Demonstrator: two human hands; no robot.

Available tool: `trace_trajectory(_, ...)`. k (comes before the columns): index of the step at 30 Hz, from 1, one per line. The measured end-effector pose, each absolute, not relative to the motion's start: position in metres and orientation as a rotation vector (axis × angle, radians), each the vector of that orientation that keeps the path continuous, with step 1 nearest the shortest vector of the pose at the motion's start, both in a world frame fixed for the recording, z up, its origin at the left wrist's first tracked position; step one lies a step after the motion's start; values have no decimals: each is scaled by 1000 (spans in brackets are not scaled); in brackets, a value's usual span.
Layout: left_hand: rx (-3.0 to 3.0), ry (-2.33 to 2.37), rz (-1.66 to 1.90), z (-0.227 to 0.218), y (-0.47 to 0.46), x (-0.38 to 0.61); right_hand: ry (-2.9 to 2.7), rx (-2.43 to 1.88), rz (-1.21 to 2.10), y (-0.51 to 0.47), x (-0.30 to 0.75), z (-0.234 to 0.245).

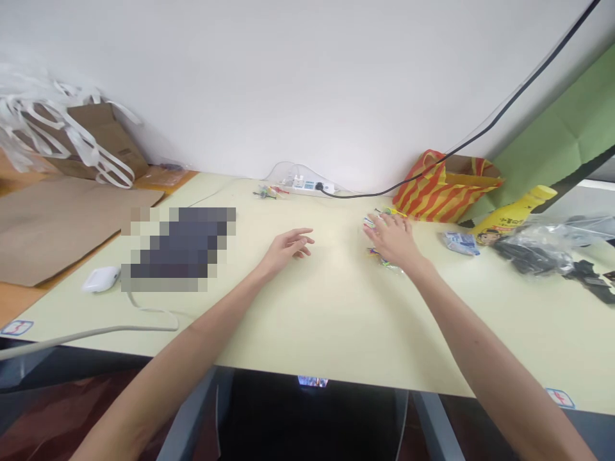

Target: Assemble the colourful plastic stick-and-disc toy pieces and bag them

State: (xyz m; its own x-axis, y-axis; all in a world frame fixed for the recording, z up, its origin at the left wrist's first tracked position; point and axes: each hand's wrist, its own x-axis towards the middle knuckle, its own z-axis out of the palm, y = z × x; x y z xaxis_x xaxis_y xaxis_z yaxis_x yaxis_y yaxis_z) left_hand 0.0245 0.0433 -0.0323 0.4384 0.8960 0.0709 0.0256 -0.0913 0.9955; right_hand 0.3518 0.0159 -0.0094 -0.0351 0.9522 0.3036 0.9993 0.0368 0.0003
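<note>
My left hand (289,245) hovers over the middle of the pale table, fingers loosely curled and apart, with nothing in it. Further right, my right hand (393,238) lies palm down over a bundle of small colourful pieces (378,256), some seemingly in clear plastic. Its fingers are spread, and they cover much of the bundle; whether they press on it I cannot tell. A similar small cluster of colourful pieces (270,191) lies near the wall.
A white power strip (307,186) with a black cable stands along the wall. To the right are a red-and-yellow striped bag (442,192), a yellow bottle (516,214) and plastic-wrapped black items (533,253). On the left lie a pixelated dark object (182,246), a white case (102,279) and cardboard (57,224).
</note>
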Motion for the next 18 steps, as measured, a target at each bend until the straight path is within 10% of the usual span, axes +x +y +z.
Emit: trace_trajectory(18, 2213, 1538, 1264, -47, 124, 1, -2241, -1856, -404, 17, 375, -53)
